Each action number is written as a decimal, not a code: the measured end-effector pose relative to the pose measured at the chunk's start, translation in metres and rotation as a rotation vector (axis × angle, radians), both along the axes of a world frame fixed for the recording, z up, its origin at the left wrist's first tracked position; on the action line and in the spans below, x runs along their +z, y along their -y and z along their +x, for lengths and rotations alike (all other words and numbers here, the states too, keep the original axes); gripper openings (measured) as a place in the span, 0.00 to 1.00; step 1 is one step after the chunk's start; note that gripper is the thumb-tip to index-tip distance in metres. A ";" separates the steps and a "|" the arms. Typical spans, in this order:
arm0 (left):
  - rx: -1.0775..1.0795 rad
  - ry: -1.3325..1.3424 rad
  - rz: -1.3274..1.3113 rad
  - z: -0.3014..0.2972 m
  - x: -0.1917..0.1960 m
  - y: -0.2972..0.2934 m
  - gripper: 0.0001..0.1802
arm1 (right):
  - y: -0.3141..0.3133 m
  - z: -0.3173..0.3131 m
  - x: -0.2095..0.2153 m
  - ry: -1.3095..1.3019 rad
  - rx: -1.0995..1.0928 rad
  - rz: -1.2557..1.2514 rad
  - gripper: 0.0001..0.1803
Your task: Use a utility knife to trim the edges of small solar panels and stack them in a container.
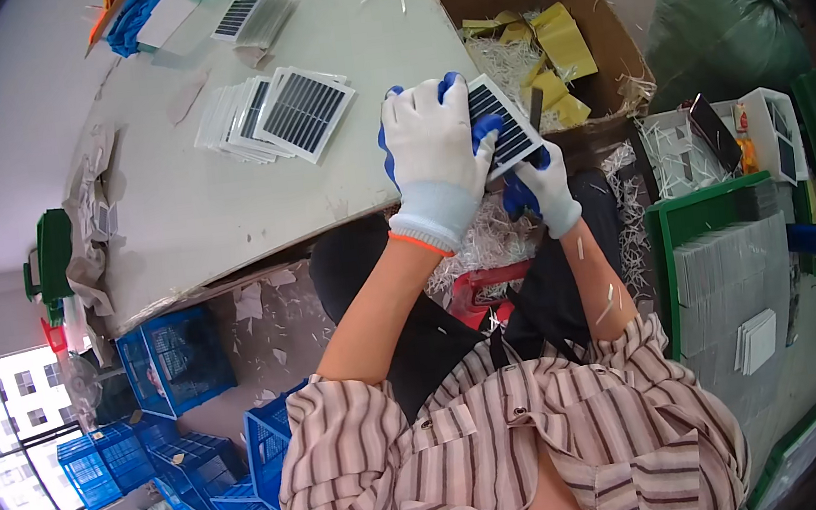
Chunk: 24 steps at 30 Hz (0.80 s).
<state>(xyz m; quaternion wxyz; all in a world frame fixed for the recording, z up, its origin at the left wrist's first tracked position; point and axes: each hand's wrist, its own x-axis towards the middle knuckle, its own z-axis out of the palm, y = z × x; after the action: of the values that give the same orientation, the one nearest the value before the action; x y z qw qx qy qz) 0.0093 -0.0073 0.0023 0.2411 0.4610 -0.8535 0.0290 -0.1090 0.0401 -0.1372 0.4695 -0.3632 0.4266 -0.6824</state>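
Both my hands wear white gloves with blue palms and fingertips. My left hand (433,141) grips a small white-edged solar panel (505,131) with dark striped cells, tilted over the table's right edge. Against the panel's lower right corner is my right hand (543,187), its fingers closed. A narrow dark blade-like strip (537,107) sticks up from it beside the panel; the handle end is hidden. To the left on the table, similar solar panels (306,113) lie in a fanned pile. Farther back is another stack of panels (250,16).
A cardboard box (591,7) of white shreds and yellow pieces stands right of the pale table (321,199). Beyond it sits a green sack (726,22). On my right, a green crate (669,270) holds stacked panels. Blue baskets (174,362) stand lower left.
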 end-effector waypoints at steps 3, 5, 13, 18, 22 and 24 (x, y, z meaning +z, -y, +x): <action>-0.099 -0.120 -0.061 -0.008 -0.004 -0.006 0.20 | -0.001 -0.012 0.006 -0.108 0.083 0.014 0.08; -0.117 -0.153 -0.039 -0.009 -0.012 -0.003 0.19 | 0.001 -0.014 0.020 -0.075 0.186 0.024 0.07; -0.060 -0.123 -0.069 -0.018 -0.013 -0.007 0.22 | -0.064 0.023 0.008 -0.193 0.076 0.107 0.16; -0.053 -0.040 -0.024 -0.018 -0.012 -0.010 0.23 | -0.014 0.044 0.010 -0.355 -0.491 -0.176 0.13; -0.068 -0.020 -0.031 -0.015 -0.009 -0.007 0.24 | 0.036 0.036 0.030 1.159 0.017 0.056 0.12; -0.241 -0.078 0.038 -0.017 -0.005 -0.004 0.24 | 0.048 0.022 0.002 0.992 0.004 0.033 0.14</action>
<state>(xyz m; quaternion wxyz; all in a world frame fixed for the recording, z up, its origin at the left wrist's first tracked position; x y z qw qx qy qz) -0.0075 -0.0030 -0.0027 0.2668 0.3602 -0.8932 -0.0344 -0.0866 -0.0082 -0.1348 0.6230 0.0118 0.1617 -0.7652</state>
